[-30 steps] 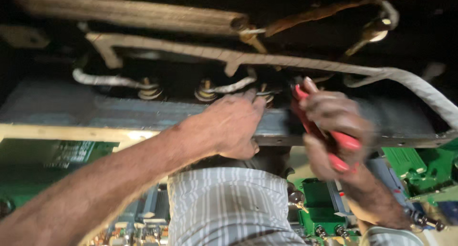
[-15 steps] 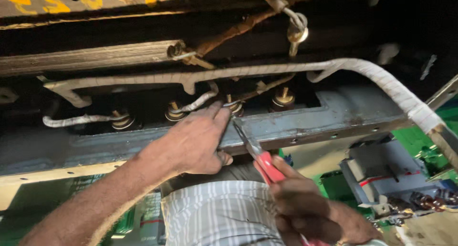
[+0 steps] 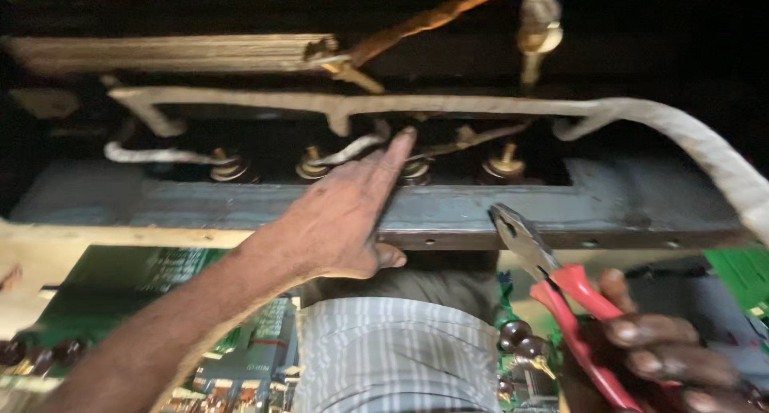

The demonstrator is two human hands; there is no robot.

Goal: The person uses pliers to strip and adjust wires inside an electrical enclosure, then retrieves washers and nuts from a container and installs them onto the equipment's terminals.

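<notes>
My left hand (image 3: 336, 221) reaches up to a row of brass terminal studs (image 3: 505, 166) on a dark metal bar (image 3: 625, 209). Its index finger is stretched out, with the tip at the stud behind it and a thin wrapped lead (image 3: 352, 149); the other fingers are curled and hold nothing. My right hand (image 3: 665, 357) sits low at the right edge, closed around the handles of red-handled pliers (image 3: 561, 285). The pliers' jaws point up-left, just below the bar and apart from the studs.
A thick cloth-wrapped cable (image 3: 705, 149) runs over the studs and bends down at the right. Stacked laminations (image 3: 160, 52) lie above. Green circuit boards (image 3: 120, 285) (image 3: 745, 273) sit below, either side of a striped cloth (image 3: 392, 357).
My right hand has drawn the pliers down and to the right, away from the studs. My left hand has uncurled its index finger toward a stud.
</notes>
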